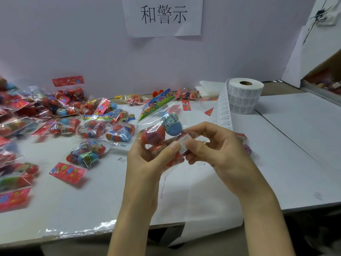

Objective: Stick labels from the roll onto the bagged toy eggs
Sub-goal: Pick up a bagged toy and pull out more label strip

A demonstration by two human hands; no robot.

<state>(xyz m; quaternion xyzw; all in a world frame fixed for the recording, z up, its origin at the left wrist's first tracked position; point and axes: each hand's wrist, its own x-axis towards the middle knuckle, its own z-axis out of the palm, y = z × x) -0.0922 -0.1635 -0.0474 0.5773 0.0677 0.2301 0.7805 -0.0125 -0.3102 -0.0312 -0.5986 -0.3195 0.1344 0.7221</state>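
My left hand (147,159) grips a clear bag of toy eggs (162,132), red ones and a blue one, held above the table's middle. A small white label (183,145) lies on the bag's front, with my left thumb on its left edge. My right hand (217,146) pinches the label's right side against the bag. The label roll (244,96) stands at the back right, and its printed strip (221,111) trails down toward my right hand.
Several bagged eggs (92,130) with red and colourful header cards are spread over the left half of the white table (276,154). An open cardboard box (324,80) sits at the far right. A paper sign (163,15) hangs on the back wall.
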